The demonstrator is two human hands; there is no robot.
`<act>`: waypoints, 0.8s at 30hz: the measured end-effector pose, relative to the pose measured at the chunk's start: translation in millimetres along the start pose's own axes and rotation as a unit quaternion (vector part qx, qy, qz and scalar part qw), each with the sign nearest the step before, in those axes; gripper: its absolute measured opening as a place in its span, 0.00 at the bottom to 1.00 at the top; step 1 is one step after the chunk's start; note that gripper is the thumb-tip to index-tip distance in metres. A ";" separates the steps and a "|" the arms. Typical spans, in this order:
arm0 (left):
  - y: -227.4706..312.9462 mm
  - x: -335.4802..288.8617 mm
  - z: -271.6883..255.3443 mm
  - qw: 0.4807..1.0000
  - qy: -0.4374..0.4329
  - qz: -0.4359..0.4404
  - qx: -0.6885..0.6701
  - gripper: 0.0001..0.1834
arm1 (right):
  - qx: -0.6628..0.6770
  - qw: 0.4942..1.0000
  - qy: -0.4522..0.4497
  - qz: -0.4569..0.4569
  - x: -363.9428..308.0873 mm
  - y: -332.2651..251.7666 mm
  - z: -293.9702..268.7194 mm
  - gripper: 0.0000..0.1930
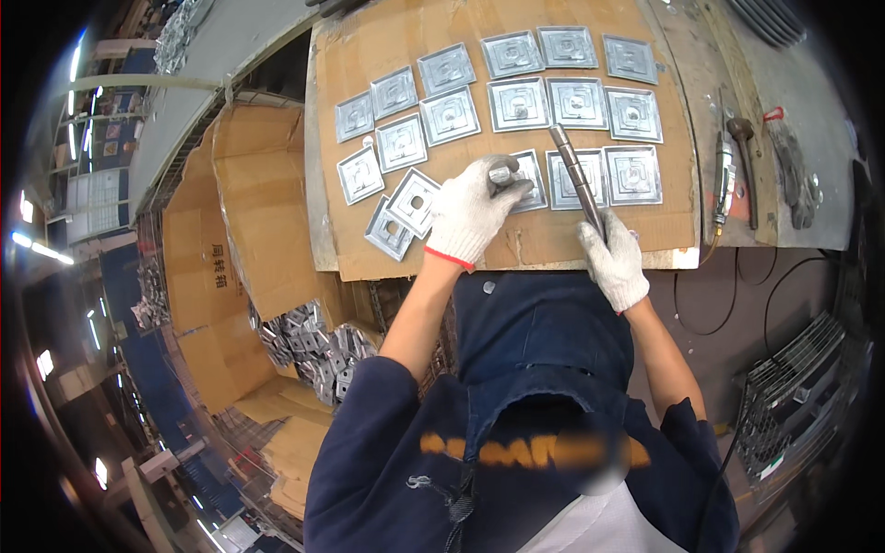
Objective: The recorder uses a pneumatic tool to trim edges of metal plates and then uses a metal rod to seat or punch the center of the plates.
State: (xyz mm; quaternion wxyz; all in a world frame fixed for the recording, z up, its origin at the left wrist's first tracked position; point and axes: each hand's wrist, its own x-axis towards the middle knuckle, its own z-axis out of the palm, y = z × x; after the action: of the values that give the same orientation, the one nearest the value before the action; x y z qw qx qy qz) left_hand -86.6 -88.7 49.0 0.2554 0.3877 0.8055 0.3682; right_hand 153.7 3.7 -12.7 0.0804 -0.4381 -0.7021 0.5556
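Note:
Square silvery metal plates [521, 103] with stepped rims lie in rough rows on a cardboard sheet [544, 241]. My left hand [470, 210], in a white glove with a red cuff, is pinched closed above a plate [527, 181] in the near row. Something small and grey shows at its fingertips, too small to make out. My gloved right hand [615, 263] grips the lower end of a dark metal rod [573, 166] with ringed sections. The rod slants up to the left over another plate [556, 184]. Left of my left hand, two overlapping plates [412, 203] show open centre holes.
A large cardboard box [263, 212] stands at the left, with a heap of metal parts [309, 341] below it. On the bench at right lie a hammer-like tool [743, 166] and a slim corded tool [722, 189]. A wire basket [793, 396] stands lower right.

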 end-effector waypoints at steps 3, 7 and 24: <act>4.2 4.3 -11.6 0.998 -0.066 0.003 -0.001 0.22 | 0.003 1.000 -0.001 -0.004 0.7 -6.6 0.1 0.28; 13.3 6.5 -24.5 0.992 -0.098 0.029 0.076 0.22 | 0.007 1.000 -0.013 0.015 -1.2 -19.3 -5.4 0.28; 6.7 11.7 -21.9 0.985 -0.144 0.020 0.089 0.19 | -0.427 0.886 -0.108 -0.144 0.3 -150.4 -42.9 0.19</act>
State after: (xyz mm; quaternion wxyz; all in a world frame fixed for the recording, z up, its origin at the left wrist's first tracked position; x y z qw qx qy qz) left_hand -105.7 -85.0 66.0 0.3260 0.4738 0.7819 0.2407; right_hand 100.1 34.5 131.1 -0.1115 -0.2612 -0.9312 0.2286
